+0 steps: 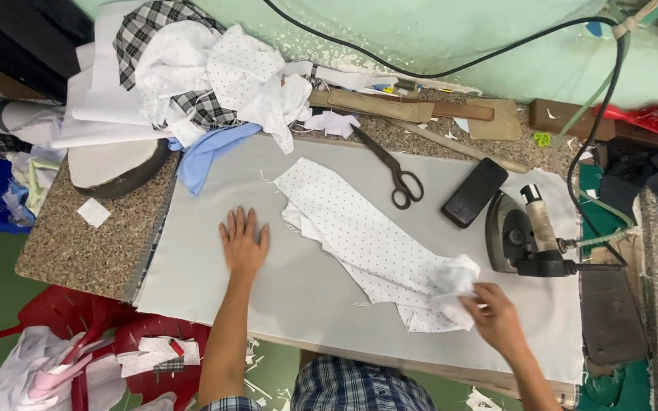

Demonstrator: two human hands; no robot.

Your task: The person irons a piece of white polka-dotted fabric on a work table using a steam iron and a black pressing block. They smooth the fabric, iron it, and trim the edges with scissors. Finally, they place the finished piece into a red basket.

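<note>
Grey cloth covers the ironing table (215,304), which stands against a pale green wall with speckled stone showing at its edges. On it a long dotted fabric strip (359,236) runs diagonally between the hands. The right hand (496,316) grips the strip's crumpled near end, fingers closed on it. The left hand (244,242) lies flat and empty on the cloth, fingers spread, just left of the strip. Scissors (394,171) lie beyond the strip; an iron (523,236) stands to the right; a fabric pile (207,68) sits at the far left
</note>
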